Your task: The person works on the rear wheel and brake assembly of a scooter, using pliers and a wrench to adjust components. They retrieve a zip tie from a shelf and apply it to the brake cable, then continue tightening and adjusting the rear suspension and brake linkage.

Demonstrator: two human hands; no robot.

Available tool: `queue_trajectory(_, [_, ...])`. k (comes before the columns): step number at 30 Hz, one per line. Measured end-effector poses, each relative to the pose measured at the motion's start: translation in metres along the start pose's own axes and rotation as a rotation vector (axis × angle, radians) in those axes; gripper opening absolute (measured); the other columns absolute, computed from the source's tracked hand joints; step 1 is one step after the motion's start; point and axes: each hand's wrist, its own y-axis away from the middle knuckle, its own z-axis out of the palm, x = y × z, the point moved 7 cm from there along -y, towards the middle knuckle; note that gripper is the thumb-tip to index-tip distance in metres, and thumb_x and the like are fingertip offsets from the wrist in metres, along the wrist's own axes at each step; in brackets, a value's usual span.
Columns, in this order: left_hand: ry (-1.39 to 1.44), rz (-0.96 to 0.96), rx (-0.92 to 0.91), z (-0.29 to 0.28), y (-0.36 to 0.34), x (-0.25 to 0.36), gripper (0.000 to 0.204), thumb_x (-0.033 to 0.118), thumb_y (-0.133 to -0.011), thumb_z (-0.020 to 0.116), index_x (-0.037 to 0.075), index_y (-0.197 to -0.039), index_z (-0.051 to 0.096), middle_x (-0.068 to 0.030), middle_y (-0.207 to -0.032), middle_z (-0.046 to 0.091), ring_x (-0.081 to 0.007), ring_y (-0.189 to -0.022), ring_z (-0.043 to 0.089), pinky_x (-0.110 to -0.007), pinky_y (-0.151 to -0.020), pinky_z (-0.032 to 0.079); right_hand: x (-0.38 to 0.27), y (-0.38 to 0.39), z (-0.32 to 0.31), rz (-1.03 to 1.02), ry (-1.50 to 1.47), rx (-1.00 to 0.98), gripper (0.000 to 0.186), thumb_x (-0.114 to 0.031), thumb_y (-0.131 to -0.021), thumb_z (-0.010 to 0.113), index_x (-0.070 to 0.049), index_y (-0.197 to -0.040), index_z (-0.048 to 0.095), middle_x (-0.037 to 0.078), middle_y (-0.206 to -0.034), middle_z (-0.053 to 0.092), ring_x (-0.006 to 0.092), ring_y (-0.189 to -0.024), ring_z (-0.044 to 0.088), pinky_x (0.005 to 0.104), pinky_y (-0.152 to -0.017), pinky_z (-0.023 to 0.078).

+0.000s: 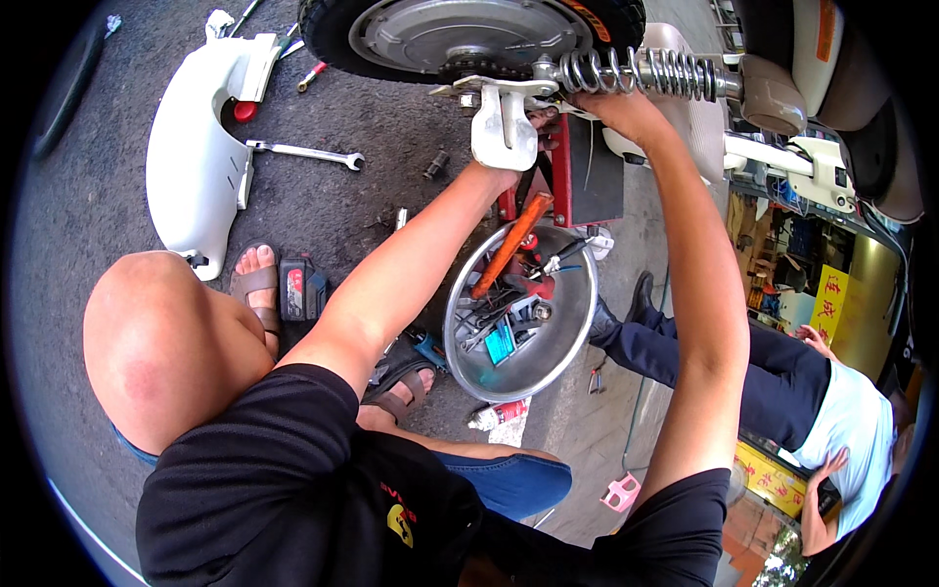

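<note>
Both my arms reach up to the rear of a scooter, where a wheel (440,39) with a black tyre stands beside a coil-spring shock absorber (641,73). My left hand (541,118) is mostly hidden behind a white metal bracket (505,132); only dark-smudged fingers show past its edge. My right hand (618,112) is under the lower end of the shock absorber, close to the wheel's axle. Its fingertips are covered by the parts there. What either hand grips is not visible. A red stand (561,171) with a dark panel is just below my hands.
A metal bowl (448,328) of tools, with an orange-handled tool (511,247), sits below my hands. A white fender (191,147), a wrench (311,154) and a battery pack (302,290) lie at left. A spray can (497,415) lies near my foot. Another person (841,411) is at right.
</note>
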Motion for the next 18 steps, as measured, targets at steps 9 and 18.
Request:
queue_trajectory(9, [0.073,-0.064,-0.029,0.01,0.003,-0.001,0.035,0.001,-0.082,0.061,0.01,-0.112,0.046,-0.0107,-0.096,0.058,-0.0276,-0.088,0.061,-0.044,-0.074,0.053,0.023,-0.007,0.016,0.009,-0.235,0.1,0.036,-0.034,-0.086,0.053,-0.015,-0.116,0.058,0.011,-0.126,0.051,0.0283,-0.114,0.048,0.0345,-0.097,0.035])
queue_trajectory(18, [0.05,-0.045,-0.022,0.002,0.002,0.0,0.034,0.004,-0.082,0.062,0.009,-0.112,0.046,-0.01,-0.095,0.059,-0.0262,-0.086,0.061,-0.044,-0.072,0.053,0.006,-0.003,0.012,-0.031,-0.203,0.203,0.033,-0.032,-0.086,0.054,-0.014,-0.113,0.06,0.011,-0.122,0.054,0.0286,-0.113,0.049,0.0337,-0.096,0.036])
